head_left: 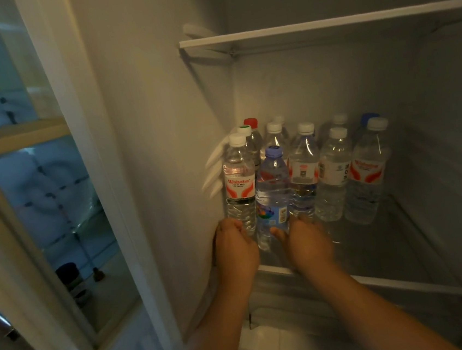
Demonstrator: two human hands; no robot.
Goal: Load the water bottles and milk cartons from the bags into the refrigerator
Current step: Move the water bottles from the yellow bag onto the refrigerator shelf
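Blue-capped bottle [272, 187] stands at the front of eleven water bottles [330, 170] on the refrigerator shelf [388, 243]; we read "Wahaha" on two red-and-white labels [239, 186]. Our right hand [307, 245] grasps its base; our left hand [236, 247] curls beside it, and we cannot tell whether it holds anything.

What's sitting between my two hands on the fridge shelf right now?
The lower part of the blue-capped bottle stands upright between the left hand and the right hand. The head view shows this.

blue-tinted bottle [271, 187], red-and-white labelled bottle [239, 185], red cap [250, 122]
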